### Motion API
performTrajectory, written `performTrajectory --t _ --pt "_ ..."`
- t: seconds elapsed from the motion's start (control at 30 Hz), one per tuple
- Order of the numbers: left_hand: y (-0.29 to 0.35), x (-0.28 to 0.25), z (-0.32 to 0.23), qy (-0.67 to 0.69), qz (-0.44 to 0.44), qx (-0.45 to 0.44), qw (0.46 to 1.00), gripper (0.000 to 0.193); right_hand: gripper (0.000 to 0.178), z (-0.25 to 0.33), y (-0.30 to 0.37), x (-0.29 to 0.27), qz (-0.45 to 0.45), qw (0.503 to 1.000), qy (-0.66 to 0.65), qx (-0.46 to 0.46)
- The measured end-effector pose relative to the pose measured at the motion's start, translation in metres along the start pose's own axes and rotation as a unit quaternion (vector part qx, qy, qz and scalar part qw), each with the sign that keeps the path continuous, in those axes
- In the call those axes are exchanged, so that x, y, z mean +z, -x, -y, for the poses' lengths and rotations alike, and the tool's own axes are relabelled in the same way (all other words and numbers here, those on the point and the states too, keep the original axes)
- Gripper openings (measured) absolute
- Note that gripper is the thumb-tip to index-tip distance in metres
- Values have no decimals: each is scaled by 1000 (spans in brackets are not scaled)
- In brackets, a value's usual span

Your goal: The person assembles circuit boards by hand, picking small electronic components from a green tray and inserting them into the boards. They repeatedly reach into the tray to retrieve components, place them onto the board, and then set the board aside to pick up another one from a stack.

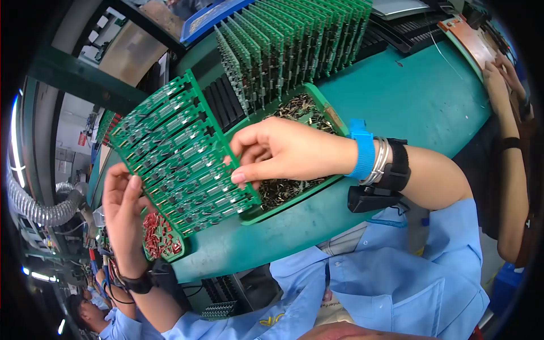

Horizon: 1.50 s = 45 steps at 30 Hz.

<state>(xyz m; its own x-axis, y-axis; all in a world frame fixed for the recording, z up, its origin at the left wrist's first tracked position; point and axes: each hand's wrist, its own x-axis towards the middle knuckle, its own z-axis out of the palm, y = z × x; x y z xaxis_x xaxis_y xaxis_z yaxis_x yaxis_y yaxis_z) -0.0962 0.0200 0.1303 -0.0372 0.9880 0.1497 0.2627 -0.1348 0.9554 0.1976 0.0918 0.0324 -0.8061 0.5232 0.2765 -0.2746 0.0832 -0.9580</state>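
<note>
Between my two hands I hold a green circuit board panel [184,153], tilted and raised over the bench, with rows of small components along its strips. The fingers of my left hand [122,195] pinch its left edge. My right hand [283,150] grips the right edge, thumb on the near face and other fingers partly hidden behind. Beneath my right hand is a green tray [289,204] filled with small loose component pieces. A smaller green bin with red components [161,235] lies below the panel, close to my left wrist.
Many similar green boards [294,45] stand upright in a black rack [221,102] behind the tray. A blue bin [209,20] sits at the back. The green bench mat [408,102] stretches right, where another person's hands [501,73] hold an orange-brown board. A flexible silver duct [45,209] runs at left.
</note>
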Motion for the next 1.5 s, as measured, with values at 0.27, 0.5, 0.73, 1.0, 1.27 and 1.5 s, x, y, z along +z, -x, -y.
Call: performTrajectory --t 0.27,0.5,0.73,1.0,1.27,1.5 --pt "-15 45 -87 -435 47 196 878 13 31 8 8 -2 30 960 278 12" --pt "-73 64 -98 -630 145 445 620 18 30 4 19 -8 69 862 498 60" --pt "-165 73 -47 -232 212 790 526 19 28 11 12 2 105 848 517 57" --pt "-153 77 -47 -663 244 484 516 12 28 9 17 -4 100 846 519 69" --pt "-160 85 -38 -635 239 456 576 15 27 15 17 -3 95 836 535 76" --pt "-170 83 -14 -458 219 625 593 31 27 20 19 -1 72 778 616 101"
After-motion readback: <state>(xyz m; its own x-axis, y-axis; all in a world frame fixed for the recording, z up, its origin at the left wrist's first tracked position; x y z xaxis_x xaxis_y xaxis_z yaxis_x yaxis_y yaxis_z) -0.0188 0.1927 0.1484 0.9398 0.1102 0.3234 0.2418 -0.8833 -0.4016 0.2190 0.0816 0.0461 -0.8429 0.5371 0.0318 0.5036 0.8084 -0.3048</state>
